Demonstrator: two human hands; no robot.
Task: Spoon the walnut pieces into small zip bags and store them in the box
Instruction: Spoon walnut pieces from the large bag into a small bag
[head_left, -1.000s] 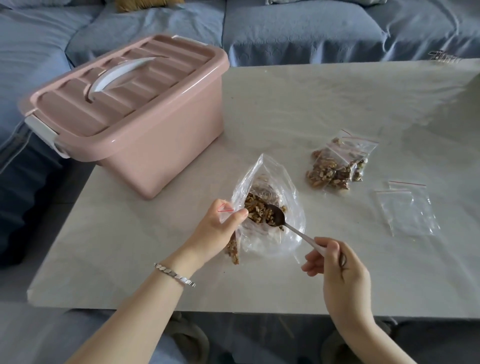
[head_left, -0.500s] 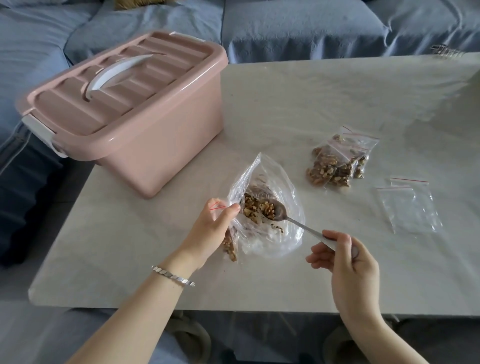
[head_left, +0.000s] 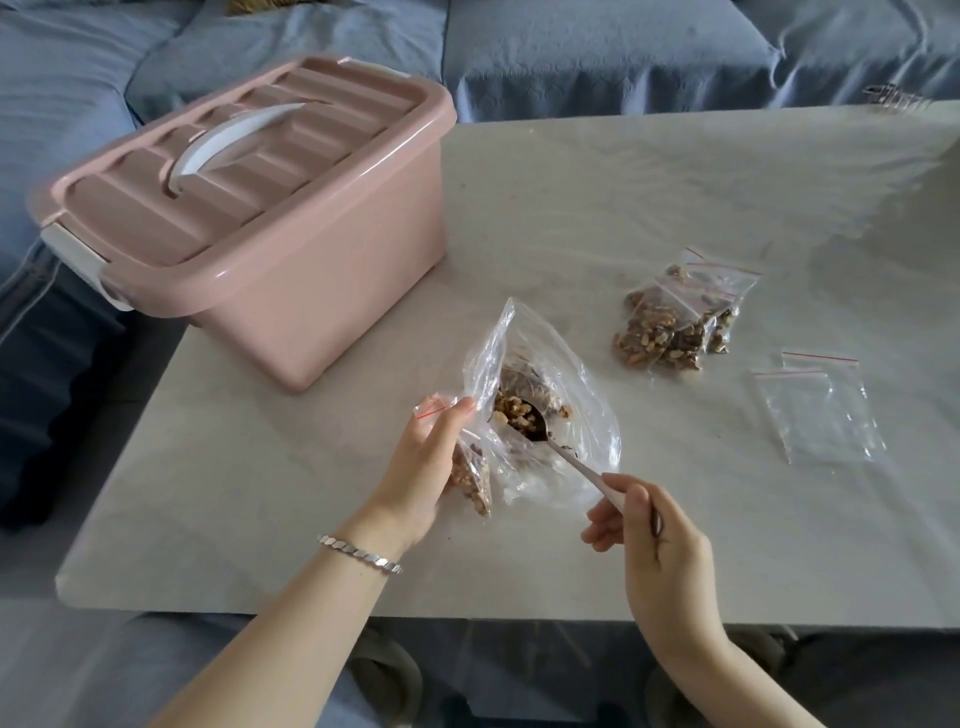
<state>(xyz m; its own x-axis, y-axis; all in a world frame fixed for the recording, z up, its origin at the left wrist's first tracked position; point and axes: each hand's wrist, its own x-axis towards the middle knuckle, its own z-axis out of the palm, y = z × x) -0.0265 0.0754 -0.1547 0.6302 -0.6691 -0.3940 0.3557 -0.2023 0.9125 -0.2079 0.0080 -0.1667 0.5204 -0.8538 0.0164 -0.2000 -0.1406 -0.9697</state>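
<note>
I see a big clear bag (head_left: 576, 410) lying open on the pale table (head_left: 623, 182), close to the middle of my view. Walnut pieces (head_left: 511, 411) sit inside it. The metal spoon (head_left: 569, 460) reaches into the bag from 5 o'clock, and its round end is piled with walnut bits.

My view shows the right hand (head_left: 660, 551) with its fingers curled round the far end of the spoon handle and the thumb on top.

The left hand (head_left: 421, 467) is at 8 o'clock from the big bag. It pinches a small zip bag (head_left: 474, 480) between thumb and fingers, up by the red line at the top. That little bag hangs down under the hand, with some walnuts in the bottom of it. The thumb tip is right at the big bag's mouth. I cannot tell if it grips that edge too. A silver bracelet (head_left: 358, 552) is on this wrist.

At 1 o'clock from the big bag lies a small heap of filled zip bags (head_left: 670, 325), all with walnuts in them. At 3 o'clock, well apart, two empty zip bags (head_left: 821, 410) lie flat, one partly over the other.

The pink box (head_left: 311, 280) stands at 10 o'clock on the table corner. Its lid is on, with a white handle (head_left: 228, 140) on top and a white clip (head_left: 78, 260) at the left end. A blue sofa (head_left: 571, 47) is behind the table at 12 o'clock.
</note>
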